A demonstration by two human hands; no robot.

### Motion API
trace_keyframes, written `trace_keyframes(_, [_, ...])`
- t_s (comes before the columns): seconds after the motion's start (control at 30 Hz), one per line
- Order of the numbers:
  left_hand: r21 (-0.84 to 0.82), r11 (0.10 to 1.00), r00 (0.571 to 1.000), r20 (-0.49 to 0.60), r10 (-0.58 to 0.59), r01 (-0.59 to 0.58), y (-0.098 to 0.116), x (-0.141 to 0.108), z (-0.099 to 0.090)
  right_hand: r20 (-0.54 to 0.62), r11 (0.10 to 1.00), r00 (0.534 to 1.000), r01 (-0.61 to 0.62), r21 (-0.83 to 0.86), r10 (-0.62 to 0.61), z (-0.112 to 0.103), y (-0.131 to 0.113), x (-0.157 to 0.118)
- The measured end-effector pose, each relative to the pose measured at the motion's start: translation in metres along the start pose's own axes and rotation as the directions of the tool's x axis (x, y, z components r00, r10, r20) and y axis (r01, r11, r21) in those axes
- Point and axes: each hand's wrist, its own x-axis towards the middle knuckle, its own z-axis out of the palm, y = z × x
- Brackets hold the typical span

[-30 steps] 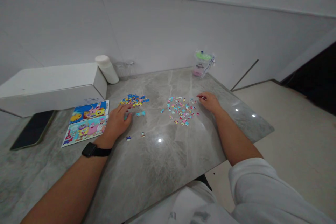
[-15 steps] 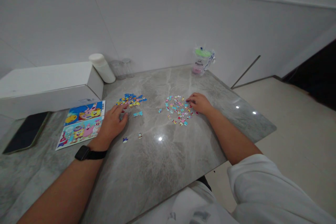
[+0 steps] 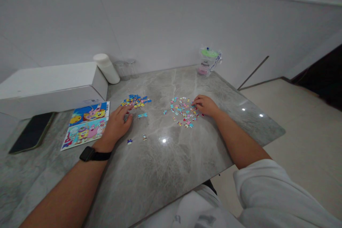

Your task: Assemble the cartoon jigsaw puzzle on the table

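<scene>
My left hand (image 3: 118,124), with a black watch on the wrist, rests on the table. Its fingers are apart, and the fingertips reach the near edge of a pile of blue and yellow puzzle pieces (image 3: 136,101). On the right, my right hand (image 3: 206,105) is at the side of a spread of light blue, pink and red puzzle pieces (image 3: 184,112). Its thumb and fingertips come together on a small puzzle piece there, mostly hidden by the fingers. A light blue pair of pieces (image 3: 142,115) lies between the hands, and a few single pieces lie nearer to me.
A printed picture sheet (image 3: 85,124) lies left of my left hand, beside a dark phone (image 3: 32,132). Behind are a white box (image 3: 53,85), a white bottle (image 3: 107,69) and clear glasses (image 3: 130,68). A plastic-wrapped cup (image 3: 208,62) stands near the back right edge.
The view has turned slightly left, so everything appears a little further right. Both hands stay in nearly the same places on the table.
</scene>
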Motion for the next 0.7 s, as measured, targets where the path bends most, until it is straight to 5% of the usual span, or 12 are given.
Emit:
trace_keyframes(0.23, [-0.014, 1.000, 1.000, -0.012, 0.011, -0.011, 0.003, 0.000, -0.001, -0.055, 0.994, 0.992, -0.110, -0.003, 0.110, -0.003, 0.003, -0.002])
trace_keyframes(0.7, [-0.015, 0.999, 0.999, -0.005, -0.039, 0.038, 0.006, 0.000, -0.002, 0.044, 0.973, 0.981, -0.179, -0.145, 0.187, -0.001, -0.006, -0.001])
